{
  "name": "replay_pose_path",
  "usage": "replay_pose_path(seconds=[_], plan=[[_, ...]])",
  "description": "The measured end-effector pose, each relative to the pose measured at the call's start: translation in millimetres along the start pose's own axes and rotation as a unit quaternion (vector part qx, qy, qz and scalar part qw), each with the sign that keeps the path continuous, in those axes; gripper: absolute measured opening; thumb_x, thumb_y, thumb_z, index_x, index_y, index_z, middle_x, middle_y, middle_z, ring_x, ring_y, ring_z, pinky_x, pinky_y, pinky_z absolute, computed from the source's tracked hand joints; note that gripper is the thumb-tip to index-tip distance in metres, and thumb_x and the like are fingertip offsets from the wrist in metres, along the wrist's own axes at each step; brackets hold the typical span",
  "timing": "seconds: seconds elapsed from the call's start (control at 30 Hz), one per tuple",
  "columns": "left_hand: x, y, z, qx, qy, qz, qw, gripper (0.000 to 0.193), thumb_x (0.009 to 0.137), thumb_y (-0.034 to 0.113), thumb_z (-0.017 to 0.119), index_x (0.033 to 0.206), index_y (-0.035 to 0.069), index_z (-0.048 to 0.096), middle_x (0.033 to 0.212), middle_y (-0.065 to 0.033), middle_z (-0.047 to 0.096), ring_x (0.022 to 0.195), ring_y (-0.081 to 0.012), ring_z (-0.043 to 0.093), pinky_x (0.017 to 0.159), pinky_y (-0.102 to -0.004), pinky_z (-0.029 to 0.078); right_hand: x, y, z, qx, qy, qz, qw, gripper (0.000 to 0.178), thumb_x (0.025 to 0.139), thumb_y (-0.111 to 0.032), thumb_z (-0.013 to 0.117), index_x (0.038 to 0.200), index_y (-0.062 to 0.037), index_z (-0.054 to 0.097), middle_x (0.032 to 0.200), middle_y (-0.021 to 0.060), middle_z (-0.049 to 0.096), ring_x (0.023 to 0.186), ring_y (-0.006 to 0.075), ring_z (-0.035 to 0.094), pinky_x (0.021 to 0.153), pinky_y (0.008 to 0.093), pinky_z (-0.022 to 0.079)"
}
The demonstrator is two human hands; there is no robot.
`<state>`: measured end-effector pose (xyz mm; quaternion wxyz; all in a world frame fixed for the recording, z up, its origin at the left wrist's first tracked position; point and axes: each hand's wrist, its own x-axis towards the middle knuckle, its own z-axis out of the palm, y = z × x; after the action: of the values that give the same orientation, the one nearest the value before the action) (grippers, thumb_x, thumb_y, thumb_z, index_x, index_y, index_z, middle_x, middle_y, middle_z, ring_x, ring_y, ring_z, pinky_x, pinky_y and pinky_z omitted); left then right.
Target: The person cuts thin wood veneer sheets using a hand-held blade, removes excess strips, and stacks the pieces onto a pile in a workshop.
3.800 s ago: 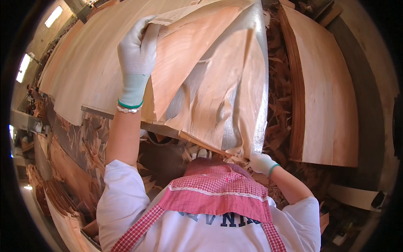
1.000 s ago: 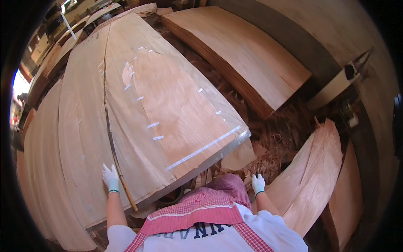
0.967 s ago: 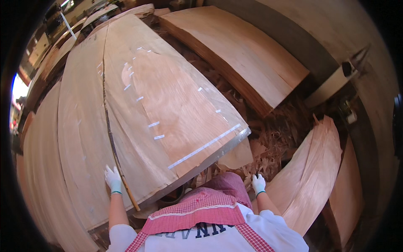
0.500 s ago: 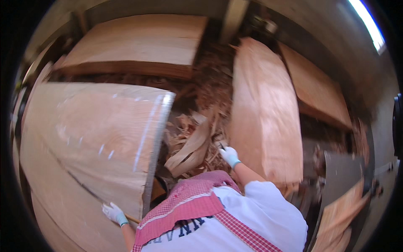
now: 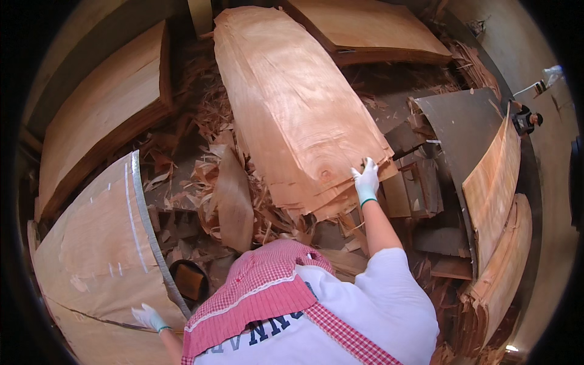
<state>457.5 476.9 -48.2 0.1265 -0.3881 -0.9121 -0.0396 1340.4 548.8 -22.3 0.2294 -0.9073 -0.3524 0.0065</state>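
Wearing a white glove, my right hand (image 5: 366,181) is at the near right corner of a tall stack of thin wood veneer sheets (image 5: 292,115). Its fingers are bent around a small dark object that I cannot make out. The sheets' near edges are ragged and uneven. My left hand (image 5: 149,317), gloved too, has its fingers apart and holds nothing visible. It is over a broad pale veneer sheet (image 5: 91,249) with white marks and a grey strip along its right edge. A thin dark line crosses this sheet and passes by my left hand.
Veneer scraps (image 5: 213,182) cover the floor between the stacks. Other stacks stand at far left (image 5: 103,121) and far right (image 5: 371,27). At right, veneer sheets (image 5: 496,182) lean by a dark board (image 5: 450,121). Another person (image 5: 524,120) is at the far right.
The view has turned, so the veneer stack appears farther left. My right hand has moved from beside the stack to its near right corner. My left hand stays over the pale sheet, fingers more spread.
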Motion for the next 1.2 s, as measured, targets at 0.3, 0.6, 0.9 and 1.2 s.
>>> replay_pose_path(seconds=[0.3, 0.6, 0.9, 1.2], plan=[[-82, 172, -87, -0.285, -0.049, 0.189, 0.938, 0.050, 0.093, 0.014, 0.055, 0.136, -0.008, 0.042, 0.139, -0.0257, 0.045, 0.131, -0.0380, 0.042, 0.110, -0.0422, 0.032, 40, 42, -5, -0.168, -0.057, -0.089, 0.980, 0.021, 0.089, -0.031, 0.060, 0.101, -0.0145, 0.055, 0.094, 0.0117, 0.064, 0.082, 0.0343, 0.066, 0.067, 0.0489, 0.053], [-136, 282, -119, -0.382, -0.201, 0.280, 0.858, 0.036, 0.093, 0.012, 0.053, 0.125, -0.003, 0.055, 0.126, -0.0203, 0.059, 0.118, -0.0318, 0.055, 0.103, -0.0379, 0.041, 89, -2, -84, -0.096, 0.031, -0.232, 0.967, 0.017, 0.089, -0.024, 0.058, 0.102, -0.0136, 0.056, 0.096, 0.0120, 0.064, 0.080, 0.0365, 0.064, 0.068, 0.0479, 0.051], [-258, 498, -135, -0.447, -0.607, 0.375, 0.540, 0.030, 0.096, 0.016, 0.054, 0.119, -0.003, 0.060, 0.105, -0.0063, 0.066, 0.096, -0.0139, 0.061, 0.086, -0.0273, 0.049, 61, 9, -74, -0.088, -0.003, -0.144, 0.986, 0.015, 0.089, -0.025, 0.060, 0.101, -0.0159, 0.059, 0.096, 0.0109, 0.065, 0.088, 0.0339, 0.065, 0.073, 0.0475, 0.051], [-344, 656, -79, -0.391, -0.526, 0.298, 0.694, 0.043, 0.087, 0.022, 0.068, 0.117, -0.007, 0.057, 0.109, -0.0180, 0.067, 0.100, -0.0232, 0.064, 0.086, -0.0330, 0.050, 212, -9, -180, -0.047, 0.102, -0.224, 0.968, 0.019, 0.090, -0.027, 0.060, 0.105, -0.0141, 0.060, 0.097, 0.0120, 0.066, 0.088, 0.0370, 0.064, 0.073, 0.0478, 0.050]])
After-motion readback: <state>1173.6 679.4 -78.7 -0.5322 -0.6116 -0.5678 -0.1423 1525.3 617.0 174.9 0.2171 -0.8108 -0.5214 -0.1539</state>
